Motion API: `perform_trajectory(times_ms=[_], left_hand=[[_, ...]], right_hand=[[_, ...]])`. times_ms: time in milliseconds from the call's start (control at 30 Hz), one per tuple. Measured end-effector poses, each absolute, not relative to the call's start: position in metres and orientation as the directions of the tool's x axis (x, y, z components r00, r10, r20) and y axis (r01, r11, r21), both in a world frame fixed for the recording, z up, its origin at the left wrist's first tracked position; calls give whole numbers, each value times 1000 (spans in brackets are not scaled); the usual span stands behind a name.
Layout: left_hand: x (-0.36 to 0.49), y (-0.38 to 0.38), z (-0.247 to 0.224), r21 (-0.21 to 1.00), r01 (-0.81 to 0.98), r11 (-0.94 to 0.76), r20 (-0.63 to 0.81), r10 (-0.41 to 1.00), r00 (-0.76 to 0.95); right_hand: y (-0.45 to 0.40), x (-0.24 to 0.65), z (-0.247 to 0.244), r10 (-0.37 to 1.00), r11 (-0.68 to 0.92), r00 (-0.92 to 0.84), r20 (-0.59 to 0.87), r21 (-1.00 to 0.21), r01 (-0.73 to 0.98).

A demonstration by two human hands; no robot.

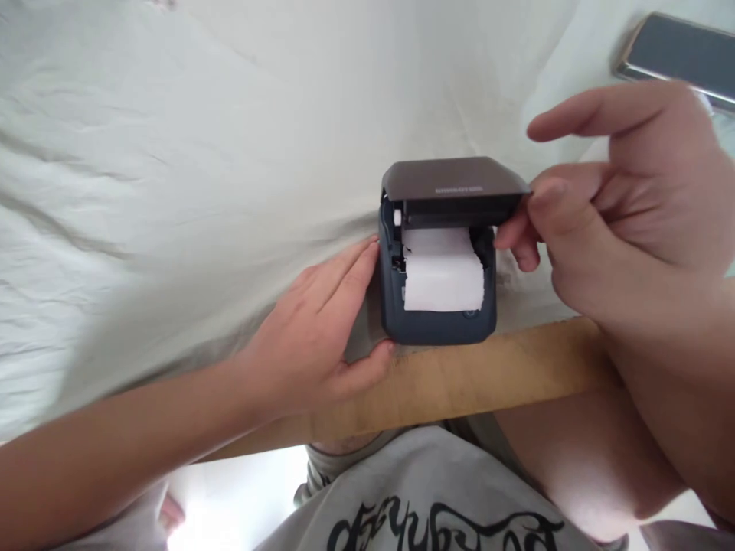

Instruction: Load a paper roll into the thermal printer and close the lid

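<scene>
A small dark blue label printer [439,327] rests on the pale cloth, close to the wooden edge. Its brown lid [453,177] is raised, and white paper [443,282] with a ragged end hangs out over the front. My left hand [321,321] lies along the printer's left side, fingertips at the side and thumb at the front corner, bracing it. At the right, my right hand [620,191] pinches the lid's corner between thumb and a finger, with the index finger stretched out above. The inside of the printer is partly hidden by the lid and paper.
A wrinkled whitish cloth [230,138] covers the surface. A dark phone-like slab [683,53] lies at the top right. The bare wooden edge [488,375] runs along the front, just above my lap and grey shirt [425,482].
</scene>
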State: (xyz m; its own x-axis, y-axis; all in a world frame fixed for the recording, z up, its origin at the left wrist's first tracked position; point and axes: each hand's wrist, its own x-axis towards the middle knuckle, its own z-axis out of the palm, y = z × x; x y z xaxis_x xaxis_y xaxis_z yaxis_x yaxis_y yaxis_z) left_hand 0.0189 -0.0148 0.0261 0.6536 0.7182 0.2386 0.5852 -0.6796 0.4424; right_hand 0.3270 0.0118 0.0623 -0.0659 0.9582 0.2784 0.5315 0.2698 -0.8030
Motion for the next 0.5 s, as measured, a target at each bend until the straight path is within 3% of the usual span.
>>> perform_trajectory(times_ms=[167,267,500], left_hand=[[20,-17,17,476,570,-670,241,722,648],[20,-14,17,472,544,-694,289,705,648],[15,-9,28,456,541,-707,207,675,708]], right_hand=[[13,320,56,920,331,13,391,-795,508],[12,321,56,950,304,-116,291,-771,560],[29,319,78,910,381,-403,96,-574,725]])
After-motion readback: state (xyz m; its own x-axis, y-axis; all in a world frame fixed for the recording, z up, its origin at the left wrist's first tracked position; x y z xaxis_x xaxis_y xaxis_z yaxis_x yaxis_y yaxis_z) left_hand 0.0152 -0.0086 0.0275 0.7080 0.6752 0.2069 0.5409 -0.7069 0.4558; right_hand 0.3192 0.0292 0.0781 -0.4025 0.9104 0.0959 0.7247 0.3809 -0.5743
